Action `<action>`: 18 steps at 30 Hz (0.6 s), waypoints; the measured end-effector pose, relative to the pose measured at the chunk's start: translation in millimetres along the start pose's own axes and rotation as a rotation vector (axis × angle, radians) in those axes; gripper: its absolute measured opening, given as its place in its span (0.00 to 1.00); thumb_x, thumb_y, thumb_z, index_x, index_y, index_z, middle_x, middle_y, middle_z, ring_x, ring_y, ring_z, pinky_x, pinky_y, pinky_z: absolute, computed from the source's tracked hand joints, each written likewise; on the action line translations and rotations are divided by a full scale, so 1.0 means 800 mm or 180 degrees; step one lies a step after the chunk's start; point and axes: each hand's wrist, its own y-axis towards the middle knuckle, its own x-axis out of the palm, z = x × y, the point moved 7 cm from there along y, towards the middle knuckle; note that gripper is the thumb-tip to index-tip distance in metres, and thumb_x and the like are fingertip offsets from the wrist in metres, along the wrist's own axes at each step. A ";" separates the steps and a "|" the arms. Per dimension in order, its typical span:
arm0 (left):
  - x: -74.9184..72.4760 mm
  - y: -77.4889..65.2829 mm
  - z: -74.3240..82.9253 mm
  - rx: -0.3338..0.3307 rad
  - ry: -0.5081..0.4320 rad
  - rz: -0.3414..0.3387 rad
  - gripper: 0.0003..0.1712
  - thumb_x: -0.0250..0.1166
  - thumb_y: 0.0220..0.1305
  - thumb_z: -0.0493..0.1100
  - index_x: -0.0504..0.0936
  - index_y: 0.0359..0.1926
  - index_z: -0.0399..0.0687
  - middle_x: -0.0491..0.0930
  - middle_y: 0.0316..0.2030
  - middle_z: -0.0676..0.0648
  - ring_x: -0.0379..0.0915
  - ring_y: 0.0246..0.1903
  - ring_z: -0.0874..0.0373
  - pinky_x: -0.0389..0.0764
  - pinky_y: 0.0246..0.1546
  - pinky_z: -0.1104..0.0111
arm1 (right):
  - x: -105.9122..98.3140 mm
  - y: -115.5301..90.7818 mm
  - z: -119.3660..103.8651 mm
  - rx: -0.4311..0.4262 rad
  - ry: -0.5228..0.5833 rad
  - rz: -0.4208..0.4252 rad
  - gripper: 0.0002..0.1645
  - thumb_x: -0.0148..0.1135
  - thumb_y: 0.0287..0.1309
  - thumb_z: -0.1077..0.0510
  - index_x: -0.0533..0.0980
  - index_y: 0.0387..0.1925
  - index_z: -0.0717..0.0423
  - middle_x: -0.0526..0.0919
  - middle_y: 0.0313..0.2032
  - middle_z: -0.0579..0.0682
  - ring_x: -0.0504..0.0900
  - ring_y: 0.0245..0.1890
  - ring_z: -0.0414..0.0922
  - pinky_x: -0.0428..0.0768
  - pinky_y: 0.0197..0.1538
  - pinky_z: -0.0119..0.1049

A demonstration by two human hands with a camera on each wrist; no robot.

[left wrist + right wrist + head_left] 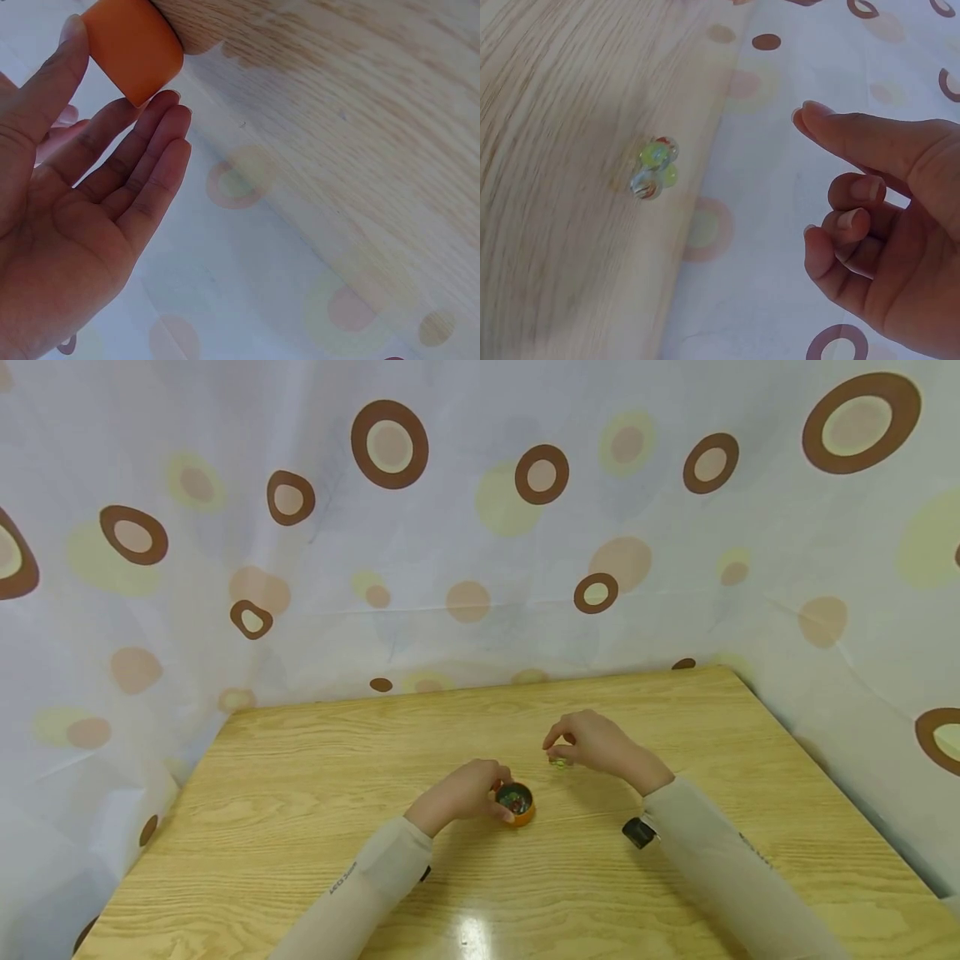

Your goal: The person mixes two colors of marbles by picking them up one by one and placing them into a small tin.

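Observation:
A small orange cup (528, 816) with a dark inside stands on the table, holding several glass marbles (514, 802). My left hand (468, 789) grips the cup's side between thumb and fingers. In the left wrist view the cup's orange wall (135, 49) shows, but its contents are hidden. Several clear marbles with yellow-green and reddish swirls (655, 166) lie clustered on the table to the cup's upper right. Just over them is my right hand (596, 745), thumb and forefinger tips close together, the other fingers loosely bent. Nothing shows between those fingers.
The wooden table (337, 752) has a light grain. A white curtain (450, 560) with brown, peach and yellow circles hangs behind it and along both sides. A black wrist device (639, 833) sits under the right sleeve cuff.

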 end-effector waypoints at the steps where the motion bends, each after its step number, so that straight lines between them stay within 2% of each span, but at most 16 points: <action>1: 0.001 0.000 -0.001 -0.0003 -0.0004 0.0002 0.24 0.69 0.44 0.51 0.78 0.41 0.44 0.75 0.32 0.49 0.67 0.29 0.62 0.70 0.32 0.71 | 0.000 0.000 0.002 0.0009 -0.0018 0.0006 0.06 0.62 0.51 0.55 0.81 0.33 0.50 0.78 0.31 0.44 0.70 0.23 0.37 0.69 0.26 0.32; 6: 0.002 0.000 -0.002 -0.0015 0.0019 0.0010 0.25 0.69 0.44 0.52 0.77 0.43 0.44 0.75 0.33 0.49 0.68 0.30 0.61 0.70 0.33 0.71 | 0.002 -0.001 0.015 0.0074 -0.0164 0.0009 0.07 0.62 0.51 0.56 0.81 0.33 0.53 0.79 0.32 0.47 0.71 0.24 0.39 0.70 0.28 0.34; 12: 0.001 -0.001 -0.001 -0.0041 0.0039 -0.0011 0.26 0.68 0.45 0.52 0.77 0.44 0.44 0.75 0.34 0.49 0.68 0.32 0.60 0.71 0.34 0.70 | 0.009 -0.001 0.035 0.0249 -0.0257 -0.0143 0.06 0.61 0.51 0.58 0.81 0.33 0.53 0.81 0.34 0.48 0.75 0.26 0.42 0.73 0.29 0.37; 18: 0.001 -0.001 0.000 -0.0083 0.0030 -0.0051 0.26 0.68 0.46 0.52 0.76 0.46 0.44 0.75 0.35 0.48 0.68 0.32 0.60 0.71 0.34 0.69 | 0.020 -0.001 0.050 0.0416 -0.0221 -0.0290 0.07 0.62 0.50 0.60 0.81 0.34 0.53 0.80 0.40 0.52 0.78 0.37 0.51 0.76 0.36 0.42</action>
